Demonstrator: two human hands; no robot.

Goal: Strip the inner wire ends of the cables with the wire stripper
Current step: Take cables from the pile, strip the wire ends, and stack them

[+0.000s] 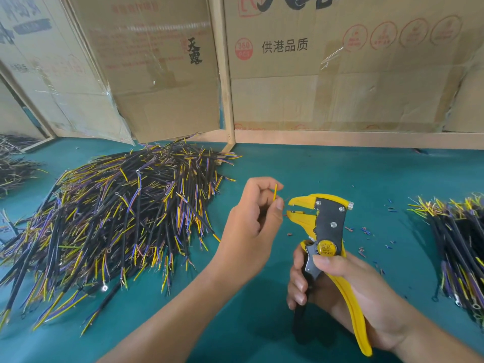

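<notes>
Yellow-and-black plastic wire stripper (327, 231) with shiny metal rivets and matt handles, heap of black rubbery-sheathed cables (112, 221) with yellow and purple plastic-coated inner wires, smooth matt teal table mat (314, 166), brown cardboard boxes (340, 74) patched with glossy clear tape

On the right cardboard box (340, 61), "供港品质" was printed in black, beside a red circle marked "360 PCS". On the middle cardboard panel (157, 74), the black characters "天露" were seen. On the wire stripper (327, 231), a yellow round badge was stamped "01212"; its leading characters could not be read.
</notes>
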